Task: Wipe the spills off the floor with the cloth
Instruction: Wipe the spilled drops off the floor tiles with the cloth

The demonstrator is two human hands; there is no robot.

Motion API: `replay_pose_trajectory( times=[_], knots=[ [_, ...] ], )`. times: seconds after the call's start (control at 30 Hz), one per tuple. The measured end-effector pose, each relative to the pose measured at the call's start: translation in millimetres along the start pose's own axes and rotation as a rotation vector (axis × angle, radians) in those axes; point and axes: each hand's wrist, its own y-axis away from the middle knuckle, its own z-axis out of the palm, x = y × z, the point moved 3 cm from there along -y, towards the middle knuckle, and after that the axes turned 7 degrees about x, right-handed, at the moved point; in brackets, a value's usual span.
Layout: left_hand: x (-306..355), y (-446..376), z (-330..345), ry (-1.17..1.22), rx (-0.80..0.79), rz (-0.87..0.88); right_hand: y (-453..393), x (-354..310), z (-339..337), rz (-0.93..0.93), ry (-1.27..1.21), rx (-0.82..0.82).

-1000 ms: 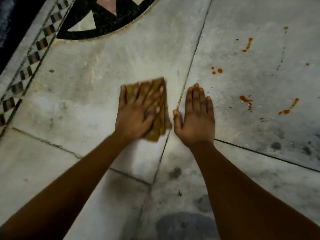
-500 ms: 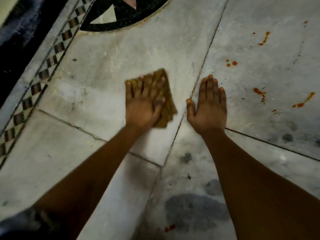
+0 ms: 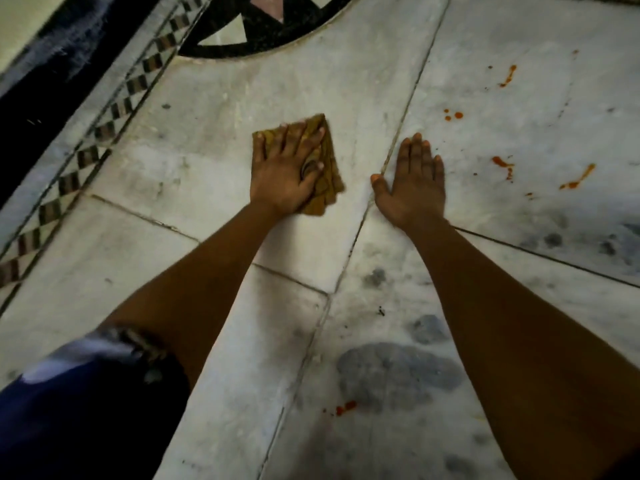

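A folded mustard-yellow cloth [image 3: 328, 168] lies on the white marble floor [image 3: 207, 140]. My left hand [image 3: 285, 171] presses flat on top of it, fingers spread, thumb curled onto the cloth. My right hand [image 3: 414, 183] rests flat on the floor just right of a tile joint, fingers together, holding nothing. Orange-red spills [image 3: 504, 164] dot the tile to the right of my right hand, with more drops [image 3: 453, 115] and streaks [image 3: 576, 178] farther out. A small red spill [image 3: 344, 407] lies near me between my forearms.
A black inlaid circle [image 3: 263, 46] with triangles sits at the top. A checkered border strip [image 3: 79, 161] runs diagonally along the left, with a dark band beyond it. Grey smudges [image 3: 394, 372] mark the near tiles. A dark blue garment [image 3: 69, 410] fills the lower left.
The view shifted so both hands sit farther right and the near red spill came into view. My left hand with the cloth slid slightly left, away from the tile joint; my right hand stayed planted.
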Motion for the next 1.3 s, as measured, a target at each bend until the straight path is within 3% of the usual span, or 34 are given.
replay_pose_trajectory(
  times=[0.17,0.23,0.3,0.43,0.5,0.6,0.77,0.83,0.97,1.07,1.3],
  knots=[
    [18,109,-8,0.047,0.054,0.233,46,-28,5,-0.099,-0.048,0.038],
    [4,114,-9,0.053,0.03,0.282,56,-32,8,-0.115,-0.043,0.048],
    [-16,87,-6,0.023,0.021,0.187,54,-31,10,-0.11,-0.02,0.035],
    [-48,7,-4,0.037,0.002,-0.227,56,-33,12,-0.059,0.012,0.048],
    [-43,-16,-3,0.074,-0.023,-0.33,56,-35,12,-0.034,0.015,0.056],
    [-14,10,-4,0.063,-0.019,-0.278,55,-36,13,-0.036,0.015,0.056],
    [-8,105,-7,0.034,0.009,0.131,57,-36,18,-0.028,-0.009,0.143],
    [-34,99,-6,0.022,0.02,0.058,57,-35,20,-0.03,-0.001,0.154],
    [-77,25,-5,0.047,0.011,-0.318,57,-34,20,-0.029,0.011,0.142],
    [-79,-18,-6,0.102,-0.025,-0.502,57,-35,20,-0.032,0.01,0.137],
    [-29,45,-21,0.021,-0.02,-0.344,53,-36,6,-0.01,-0.009,-0.106]
  ],
)
